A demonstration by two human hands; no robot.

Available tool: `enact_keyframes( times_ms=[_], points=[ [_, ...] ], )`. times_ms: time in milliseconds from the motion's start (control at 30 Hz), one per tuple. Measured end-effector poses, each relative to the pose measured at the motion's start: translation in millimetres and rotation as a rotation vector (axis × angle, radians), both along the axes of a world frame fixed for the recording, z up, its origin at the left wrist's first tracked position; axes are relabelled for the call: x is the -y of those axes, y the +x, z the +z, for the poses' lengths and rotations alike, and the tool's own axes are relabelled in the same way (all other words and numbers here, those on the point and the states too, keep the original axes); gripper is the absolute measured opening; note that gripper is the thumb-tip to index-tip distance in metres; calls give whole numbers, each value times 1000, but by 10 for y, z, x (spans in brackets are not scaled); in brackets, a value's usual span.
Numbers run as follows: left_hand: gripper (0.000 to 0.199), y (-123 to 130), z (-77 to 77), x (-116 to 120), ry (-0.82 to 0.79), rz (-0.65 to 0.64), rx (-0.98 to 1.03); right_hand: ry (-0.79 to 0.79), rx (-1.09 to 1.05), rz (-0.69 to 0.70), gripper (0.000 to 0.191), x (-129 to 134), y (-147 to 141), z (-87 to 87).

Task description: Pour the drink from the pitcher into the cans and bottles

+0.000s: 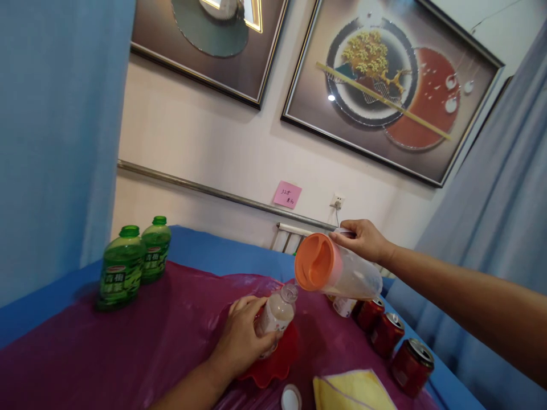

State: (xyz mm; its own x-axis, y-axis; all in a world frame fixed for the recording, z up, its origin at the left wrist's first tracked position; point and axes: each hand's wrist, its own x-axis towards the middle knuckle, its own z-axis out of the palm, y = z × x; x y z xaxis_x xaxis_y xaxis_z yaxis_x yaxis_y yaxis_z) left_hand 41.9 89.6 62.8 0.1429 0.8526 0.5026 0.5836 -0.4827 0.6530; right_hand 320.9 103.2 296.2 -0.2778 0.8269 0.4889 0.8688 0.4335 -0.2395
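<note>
My right hand [366,239] grips the handle of a clear plastic pitcher [356,276] with an orange lid [315,262]. The pitcher lies tipped over to the left, its lid close to the mouth of a small clear bottle [278,310]. Around that bottle my left hand [243,336] is wrapped, and the bottle leans slightly right with pale, cloudy contents. Beneath it is a red scalloped dish [273,364]. A white cap [291,397] rests near the front of the dish. Whether liquid is flowing between pitcher and bottle, I cannot tell.
Two green bottles [122,267] stand at the left on a purple sheet [171,324] over a blue surface. Several red cans [412,364] line the right edge, with a white can [344,306] behind. A folded yellow cloth [352,390] lies in front. Blue curtains [55,131] hang at the sides.
</note>
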Motion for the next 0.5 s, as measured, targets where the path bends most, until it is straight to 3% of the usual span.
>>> enact_keyframes(
  times_ms=[500],
  points=[
    [63,5,33,12,-34,-5,-16,0,23,-6,53,-2,-22,11]
  ],
)
